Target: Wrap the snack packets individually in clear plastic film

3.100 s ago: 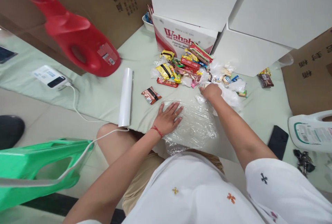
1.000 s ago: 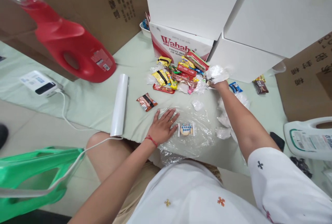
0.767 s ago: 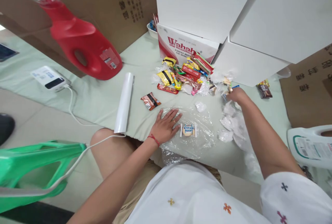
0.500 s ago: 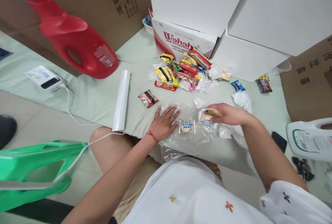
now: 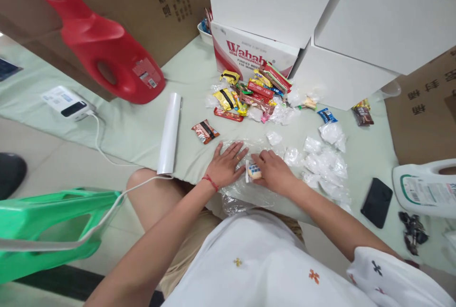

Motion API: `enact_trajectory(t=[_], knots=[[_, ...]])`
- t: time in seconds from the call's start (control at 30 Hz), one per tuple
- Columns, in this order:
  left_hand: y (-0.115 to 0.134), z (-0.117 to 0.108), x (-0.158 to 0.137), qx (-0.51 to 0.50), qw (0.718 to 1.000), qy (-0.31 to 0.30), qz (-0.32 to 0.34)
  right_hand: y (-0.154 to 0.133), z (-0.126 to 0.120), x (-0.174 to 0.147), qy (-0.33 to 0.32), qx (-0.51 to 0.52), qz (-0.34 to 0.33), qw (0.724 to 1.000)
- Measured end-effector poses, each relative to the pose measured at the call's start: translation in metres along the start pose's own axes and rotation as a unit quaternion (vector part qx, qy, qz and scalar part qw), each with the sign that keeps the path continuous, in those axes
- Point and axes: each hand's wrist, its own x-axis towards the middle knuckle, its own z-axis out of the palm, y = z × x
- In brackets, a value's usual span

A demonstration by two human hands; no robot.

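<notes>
My left hand (image 5: 228, 162) lies flat, fingers spread, on a sheet of clear plastic film (image 5: 245, 188) at the table's front edge. Just to its right, my right hand (image 5: 274, 172) curls its fingers and thumb around a small wrapped biscuit packet (image 5: 254, 170) with blue print. Part of that packet, and whatever lies under the palm, is hidden. Beyond my left hand is a brown snack packet (image 5: 205, 131) with a black band. A white roll (image 5: 169, 134) rests farther left.
Colourful snack packets (image 5: 245, 96) are heaped before a water carton (image 5: 252, 55). Crumpled clear plastic (image 5: 326, 169) lies on the right, near a black phone (image 5: 376, 202), keys (image 5: 413, 231) and a white jug (image 5: 423, 188). A red bottle (image 5: 114, 55) and a white device (image 5: 67, 103) are left.
My right hand has moved left and down with the biscuit packet it held, onto the one lying on the film. My left hand stays spread in place. The phone now shows fully.
</notes>
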Motion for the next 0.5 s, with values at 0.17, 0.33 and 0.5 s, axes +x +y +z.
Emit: enact_trajectory(t=[0.17, 0.33, 0.5], knots=[[-0.009, -0.006, -0.004, -0.04, 0.999, -0.006, 0.009, 0.022, 0.013, -0.001, -0.007, 0.073, -0.023, 0.997], [-0.015, -0.021, 0.001, -0.078, 0.993, 0.077, -0.044, 0.07, -0.011, 0.031, 0.113, 0.047, 0.009, 0.992], [-0.013, -0.032, 0.039, -0.026, 0.992, 0.086, -0.094, 0.085, -0.023, 0.077, 0.022, -0.005, -0.072, 0.997]])
